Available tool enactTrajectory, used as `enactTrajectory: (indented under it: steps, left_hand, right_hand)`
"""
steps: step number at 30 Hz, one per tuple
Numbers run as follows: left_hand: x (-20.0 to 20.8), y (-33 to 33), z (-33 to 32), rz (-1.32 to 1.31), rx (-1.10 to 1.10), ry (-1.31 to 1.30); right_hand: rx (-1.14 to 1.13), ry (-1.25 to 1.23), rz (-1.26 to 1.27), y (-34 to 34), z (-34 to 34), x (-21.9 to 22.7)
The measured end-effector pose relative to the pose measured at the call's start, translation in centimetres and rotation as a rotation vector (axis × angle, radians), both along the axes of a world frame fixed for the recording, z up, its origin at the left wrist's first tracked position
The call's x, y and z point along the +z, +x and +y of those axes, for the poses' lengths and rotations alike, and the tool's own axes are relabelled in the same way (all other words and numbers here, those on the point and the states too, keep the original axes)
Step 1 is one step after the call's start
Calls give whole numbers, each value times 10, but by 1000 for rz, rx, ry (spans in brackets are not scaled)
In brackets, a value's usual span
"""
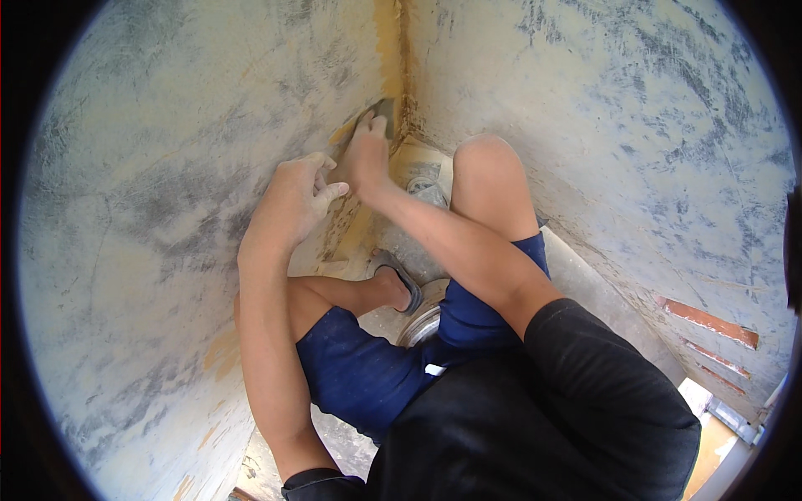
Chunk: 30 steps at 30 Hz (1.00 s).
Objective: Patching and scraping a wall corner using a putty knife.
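Close to the inside corner, my right hand (368, 159) is closed around a putty knife (387, 110). Its grey blade lies against the left wall (167, 184), beside a yellowish strip of filler (387, 50) that runs up the corner. The knife's handle is hidden by my fingers. My left hand (302, 188) hangs just left of it, near the same wall, with fingers loosely curled and thumb apart. Nothing shows between them. Pale dust coats the fingers of both hands.
The right wall (601, 125) is pale with grey smears and reddish-brown slots (710, 321) low down. My knees are bent between the walls. Beneath me is a round pale bucket-like object (422, 317), near my sandal (397, 275). A greyish object (426, 190) lies on the floor by the corner.
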<state>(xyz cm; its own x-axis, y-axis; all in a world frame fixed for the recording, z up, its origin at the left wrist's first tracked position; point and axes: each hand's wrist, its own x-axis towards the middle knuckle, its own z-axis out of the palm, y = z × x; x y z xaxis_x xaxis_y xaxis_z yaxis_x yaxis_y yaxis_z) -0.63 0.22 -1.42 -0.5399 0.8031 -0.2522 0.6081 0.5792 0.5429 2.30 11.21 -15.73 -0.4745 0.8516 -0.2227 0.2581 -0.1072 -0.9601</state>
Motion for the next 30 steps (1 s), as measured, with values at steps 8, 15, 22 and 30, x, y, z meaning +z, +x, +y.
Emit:
enactTrajectory:
  steps: [8, 15, 22, 30]
  left_hand:
    - [3, 0, 1, -11, 0, 8]
    - [1, 7, 15, 67, -75, 263]
    - [17, 13, 28, 534, -113, 564]
    - [8, 9, 32, 676, -153, 519]
  right_hand:
    - [19, 119, -15, -3, 1, -22]
    - [135, 99, -25, 7, -1, -20]
    - [0, 112, 0, 3, 15, -17]
    - [227, 354, -242, 14, 5, 2]
